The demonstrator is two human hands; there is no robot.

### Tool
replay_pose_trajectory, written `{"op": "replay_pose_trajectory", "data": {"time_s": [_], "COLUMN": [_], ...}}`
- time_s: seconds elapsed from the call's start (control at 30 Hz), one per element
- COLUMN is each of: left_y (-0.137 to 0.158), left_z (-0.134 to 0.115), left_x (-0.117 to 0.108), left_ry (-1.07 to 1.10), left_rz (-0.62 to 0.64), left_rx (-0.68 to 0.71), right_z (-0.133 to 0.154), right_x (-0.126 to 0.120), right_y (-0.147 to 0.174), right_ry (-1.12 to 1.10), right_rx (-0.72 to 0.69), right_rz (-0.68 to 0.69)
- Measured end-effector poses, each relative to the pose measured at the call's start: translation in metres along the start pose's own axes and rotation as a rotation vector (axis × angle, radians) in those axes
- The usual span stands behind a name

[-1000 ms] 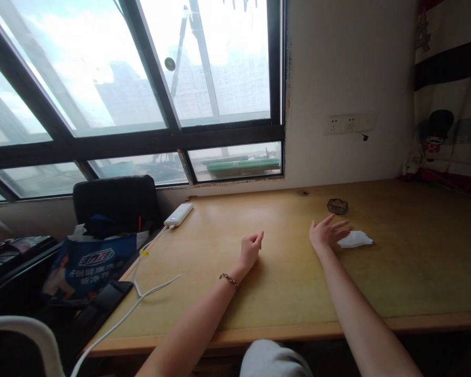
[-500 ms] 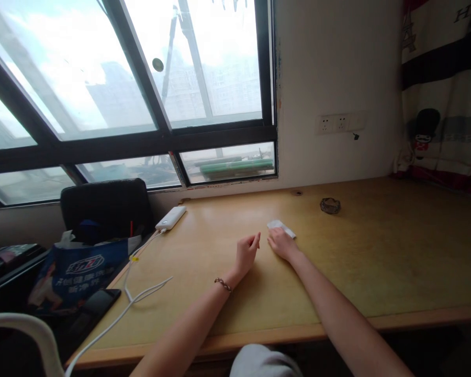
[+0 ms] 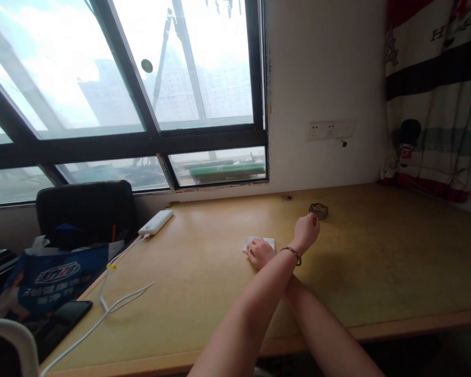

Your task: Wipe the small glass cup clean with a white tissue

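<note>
My right hand point(image 3: 260, 253) presses down on a folded white tissue point(image 3: 270, 243) on the tabletop, its fingers bent over it. Crossing above the right forearm, my left arm wears a braided bracelet point(image 3: 292, 253) at the wrist. My left hand point(image 3: 306, 231) is raised over the table with its fingers curled in, and I see nothing in them. Just beyond its knuckles lies a dark, ring-shaped object point(image 3: 324, 214), partly covered by the hand in this view; whether they touch I cannot tell.
On the yellowish wooden table point(image 3: 204, 293), a white power bank point(image 3: 156, 223) with a white cable point(image 3: 102, 296) lies at the left edge. A black chair point(image 3: 86, 214) and a blue bag point(image 3: 58, 277) stand left of it. Wall sockets point(image 3: 322, 130) and a curtain point(image 3: 435, 104) are behind.
My left hand has swung right across my right arm, up to the dark ring-shaped object. My right hand has slid left with the tissue. The view has turned slightly right.
</note>
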State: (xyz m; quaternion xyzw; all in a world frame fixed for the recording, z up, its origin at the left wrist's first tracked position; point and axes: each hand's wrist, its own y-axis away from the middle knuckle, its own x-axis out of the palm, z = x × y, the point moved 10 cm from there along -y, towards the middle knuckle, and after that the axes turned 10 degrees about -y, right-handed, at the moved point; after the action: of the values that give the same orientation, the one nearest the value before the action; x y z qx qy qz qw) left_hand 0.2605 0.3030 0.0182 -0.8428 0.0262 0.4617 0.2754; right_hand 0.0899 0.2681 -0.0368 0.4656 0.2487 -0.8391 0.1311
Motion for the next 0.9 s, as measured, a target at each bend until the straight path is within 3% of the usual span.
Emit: {"op": "replay_pose_trajectory", "data": {"time_s": [0.17,0.5,0.67,0.9], "left_y": [-0.007,-0.036,-0.047,-0.041], "left_z": [-0.030,-0.030,-0.023,-0.020], "left_x": [0.047,0.098,0.099,0.087], "left_ry": [-0.178,-0.498,-0.521,-0.473], "left_rz": [0.051,0.136,0.118,0.143], "left_rx": [0.178,0.357,0.321,0.341], "right_z": [-0.002,0.000,-0.004,-0.005], "right_x": [-0.010,-0.010,-0.010,-0.006], "right_y": [0.009,0.008,0.006,0.005], "right_ry": [-0.015,0.047,0.035,0.041], "right_rx": [0.016,0.030,0.062,0.062], "right_rz": [-0.070,-0.103,-0.084,-0.093]}}
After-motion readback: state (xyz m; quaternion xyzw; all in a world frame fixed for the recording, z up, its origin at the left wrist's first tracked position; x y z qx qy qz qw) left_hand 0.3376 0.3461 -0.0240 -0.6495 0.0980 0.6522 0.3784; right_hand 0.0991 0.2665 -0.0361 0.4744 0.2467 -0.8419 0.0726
